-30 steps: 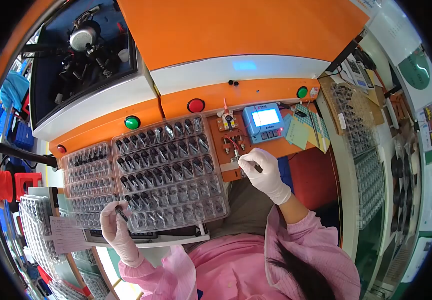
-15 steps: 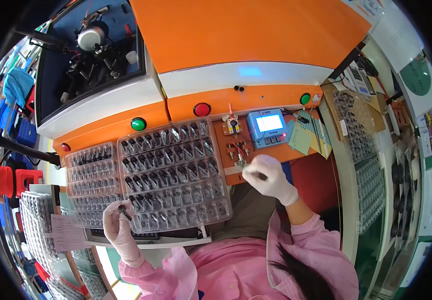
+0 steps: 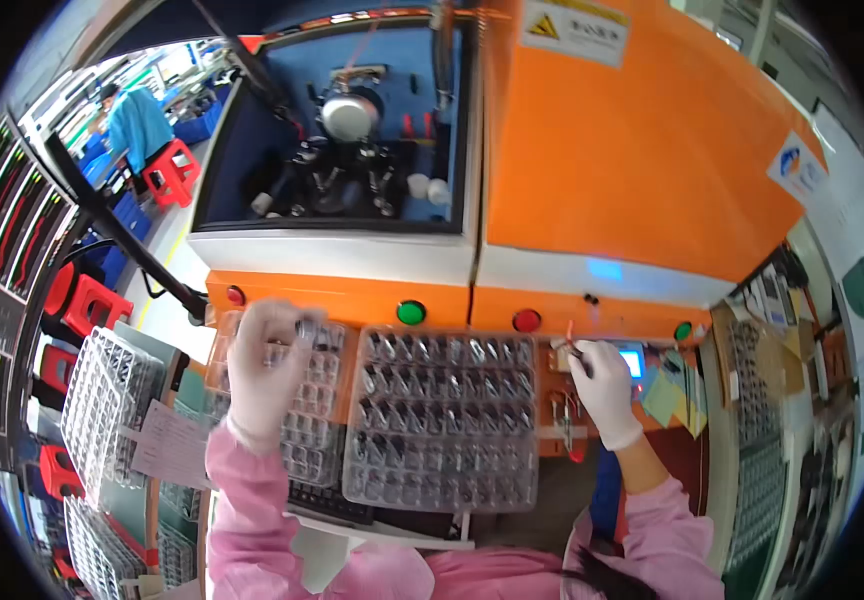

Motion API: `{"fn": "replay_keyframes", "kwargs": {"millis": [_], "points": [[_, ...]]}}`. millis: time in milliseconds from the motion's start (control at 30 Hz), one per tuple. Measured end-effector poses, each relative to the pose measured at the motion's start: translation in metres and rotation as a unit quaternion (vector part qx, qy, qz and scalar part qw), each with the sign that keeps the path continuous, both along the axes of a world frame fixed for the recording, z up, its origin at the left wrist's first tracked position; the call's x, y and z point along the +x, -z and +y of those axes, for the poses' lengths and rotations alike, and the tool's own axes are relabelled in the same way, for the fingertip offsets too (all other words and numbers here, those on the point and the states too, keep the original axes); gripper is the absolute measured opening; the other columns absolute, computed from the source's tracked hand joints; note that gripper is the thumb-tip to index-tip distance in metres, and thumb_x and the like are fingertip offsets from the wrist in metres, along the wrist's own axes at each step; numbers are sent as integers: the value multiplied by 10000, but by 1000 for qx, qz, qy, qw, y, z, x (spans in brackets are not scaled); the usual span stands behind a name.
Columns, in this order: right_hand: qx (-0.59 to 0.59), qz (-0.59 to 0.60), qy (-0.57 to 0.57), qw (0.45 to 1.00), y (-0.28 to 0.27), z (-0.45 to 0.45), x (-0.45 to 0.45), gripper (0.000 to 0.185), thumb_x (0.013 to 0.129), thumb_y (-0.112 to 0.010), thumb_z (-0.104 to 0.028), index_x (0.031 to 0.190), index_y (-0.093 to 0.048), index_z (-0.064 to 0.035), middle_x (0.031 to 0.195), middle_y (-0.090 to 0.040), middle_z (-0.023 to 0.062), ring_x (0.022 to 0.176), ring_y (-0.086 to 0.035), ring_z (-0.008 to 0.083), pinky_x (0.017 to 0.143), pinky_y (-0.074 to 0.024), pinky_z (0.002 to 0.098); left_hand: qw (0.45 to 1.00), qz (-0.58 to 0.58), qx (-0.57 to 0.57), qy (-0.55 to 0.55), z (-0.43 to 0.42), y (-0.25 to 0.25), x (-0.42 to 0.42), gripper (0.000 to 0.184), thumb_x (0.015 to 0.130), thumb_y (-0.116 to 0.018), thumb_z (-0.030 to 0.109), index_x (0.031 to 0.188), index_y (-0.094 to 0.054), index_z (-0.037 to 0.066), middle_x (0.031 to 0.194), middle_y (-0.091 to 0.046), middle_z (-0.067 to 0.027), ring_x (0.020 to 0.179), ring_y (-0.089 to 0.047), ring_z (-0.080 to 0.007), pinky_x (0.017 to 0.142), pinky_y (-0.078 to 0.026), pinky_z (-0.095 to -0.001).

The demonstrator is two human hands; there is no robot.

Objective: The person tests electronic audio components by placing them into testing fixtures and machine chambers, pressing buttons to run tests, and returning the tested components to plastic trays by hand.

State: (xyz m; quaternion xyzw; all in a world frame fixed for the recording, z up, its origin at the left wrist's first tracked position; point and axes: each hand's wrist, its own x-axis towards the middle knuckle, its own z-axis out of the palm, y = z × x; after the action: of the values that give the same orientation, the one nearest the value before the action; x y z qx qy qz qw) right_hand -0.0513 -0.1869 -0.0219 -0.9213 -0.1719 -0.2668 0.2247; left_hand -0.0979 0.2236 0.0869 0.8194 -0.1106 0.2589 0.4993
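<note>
My gloved left hand (image 3: 264, 375) is over the smaller clear tray at the left, its fingers closed on a small black cylindrical part (image 3: 307, 327); motion blurs the fingertips. My gloved right hand (image 3: 607, 395) is at the small test fixture (image 3: 560, 357) beside the blue meter, pinching a small dark part (image 3: 580, 358) whose kind I cannot make out. Between the hands lies the large clear tray (image 3: 442, 492), with dark cylindrical parts filling its upper rows and a few in the fourth. The smaller tray (image 3: 327, 405) holds parts in its top row.
An orange machine (image 3: 642, 150) with a dark open chamber (image 3: 352, 180) stands behind the trays. Along its front edge are a green button (image 3: 411, 313) and a red button (image 3: 527, 321). The meter's lit screen (image 3: 634, 362) is partly behind my right hand. Stacked trays (image 3: 112, 410) stand left.
My view has swung up and left. My left hand has moved from the large tray's lower left corner to the smaller tray's top. My right hand has reached forward to the fixture.
</note>
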Motion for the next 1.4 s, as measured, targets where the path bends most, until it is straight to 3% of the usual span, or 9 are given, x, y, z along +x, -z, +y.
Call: {"fn": "replay_keyframes", "kwargs": {"millis": [167, 233, 300, 633, 767, 867, 1000, 1300, 1400], "points": [[203, -23, -145, 968, -100, 80, 15, 272, 840, -595, 19, 1107, -618, -31, 867, -604, 151, 741, -583, 288, 672, -475, 354, 995, -9, -91, 27, 58, -5, 122, 256, 898, -542, -14, 1153, -552, 15, 995, -654, -54, 783, -571, -93, 726, -466, -226], [58, -131, -229, 963, -125, 117, 53, 320, 875, -574, 6, 1192, -588, -35, 914, -608, 163, 761, -594, 293, 678, -479, 348, 994, 20, -104, 25, 79, 0, 172, 263, 900, -549, 8, 1163, -564, 4, 1035, -647, -50, 822, -572, -97, 739, -458, -224], [111, -139, -290, 940, -132, 167, 96, 254, 909, -563, -43, 1162, -586, -36, 893, -620, 168, 767, -615, 305, 668, -479, 352, 994, 33, -100, 4, 82, -1, 207, 240, 898, -556, 12, 1137, -576, -6, 1031, -655, -50, 818, -567, -91, 740, -456, -220], [213, 36, -136, 967, -118, 334, 306, 162, 848, -634, -186, 931, -634, -48, 840, -663, 219, 796, -641, 400, 690, -514, 433, 992, 58, -53, -103, 95, 37, 265, 189, 834, -671, 99, 986, -611, 4, 784, -650, -26, 674, -546, -79, 605, -436, -217], [375, -84, -167, 908, -106, 355, 317, 175, 806, -664, -198, 878, -661, -38, 789, -672, 185, 715, -650, 351, 653, -506, 387, 993, 36, -47, -102, 91, 31, 255, 176, 838, -661, 91, 981, -607, 3, 780, -645, -23, 670, -529, -65, 585, -417, -214], [580, 108, -217, 778, -124, 318, 309, 198, 764, -701, -205, 833, -669, -23, 755, -683, 108, 652, -638, 248, 619, -485, 330, 993, 23, -75, -92, 90, 30, 255, 183, 839, -666, 97, 984, -607, 2, 773, -642, -22, 669, -522, -58, 582, -412, -212], [376, 200, -137, 894, -112, 293, 298, 190, 751, -712, -202, 782, -684, -16, 737, -677, 62, 644, -617, 172, 622, -467, 297, 993, 23, -75, -93, 85, 24, 250, 190, 840, -668, 101, 990, -608, 0, 773, -644, -23, 669, -518, -53, 583, -410, -206], [368, 229, -118, 894, -121, 293, 285, 198, 769, -708, -227, 758, -678, -31, 663, -576, 0, 643, -512, 99, 602, -405, 276, 991, 13, -82, -109, 84, 25, 248, 183, 838, -668, 80, 990, -610, -3, 794, -656, -29, 682, -515, -49, 600, -404, -198], [367, 272, -80, 886, -129, 288, 284, 245, 728, -715, -223, 798, -703, 11, 782, -689, 118, 756, -645, 205, 714, -480, 327, 991, 6, -79, -111, 83, 26, 248, 176, 838, -667, 74, 986, -612, -3, 791, -653, -26, 682, -514, -50, 603, -405, -200]]}}
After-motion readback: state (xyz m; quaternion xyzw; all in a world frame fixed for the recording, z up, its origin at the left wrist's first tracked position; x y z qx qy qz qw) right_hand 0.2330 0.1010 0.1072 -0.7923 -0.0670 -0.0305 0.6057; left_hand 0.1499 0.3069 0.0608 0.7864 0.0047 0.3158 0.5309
